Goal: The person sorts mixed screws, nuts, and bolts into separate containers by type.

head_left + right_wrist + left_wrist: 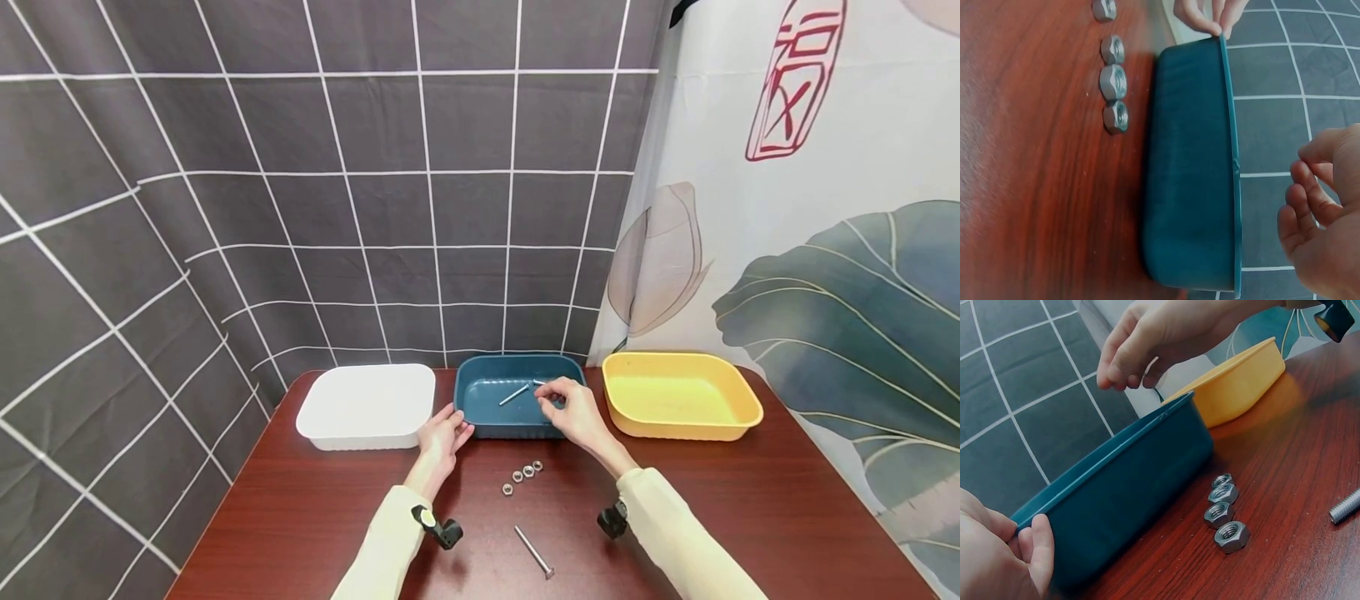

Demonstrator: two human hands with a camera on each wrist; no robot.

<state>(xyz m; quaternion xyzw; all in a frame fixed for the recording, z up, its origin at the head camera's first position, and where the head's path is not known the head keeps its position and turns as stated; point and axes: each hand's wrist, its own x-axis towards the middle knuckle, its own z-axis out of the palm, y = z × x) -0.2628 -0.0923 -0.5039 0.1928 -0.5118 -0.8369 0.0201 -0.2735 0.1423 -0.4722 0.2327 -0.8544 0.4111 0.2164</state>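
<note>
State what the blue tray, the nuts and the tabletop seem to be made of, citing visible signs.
Blue tray: probably plastic, smooth and slightly glossy, with a thin moulded rim. Nuts: metal, likely steel, silvery with bright highlights. Tabletop: reddish-brown, streaky grain, soft sheen; solid wood or laminate, unclear.

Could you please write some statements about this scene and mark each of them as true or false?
1. The left hand holds the rim of the blue tray. True.
2. The yellow tray stands right of the blue tray. True.
3. A hand reaches into the yellow tray. False: the right hand is above the blue tray.
4. A bolt lies on the table. True.
5. Five nuts lie on the table. False: there are four hex nuts.
</note>
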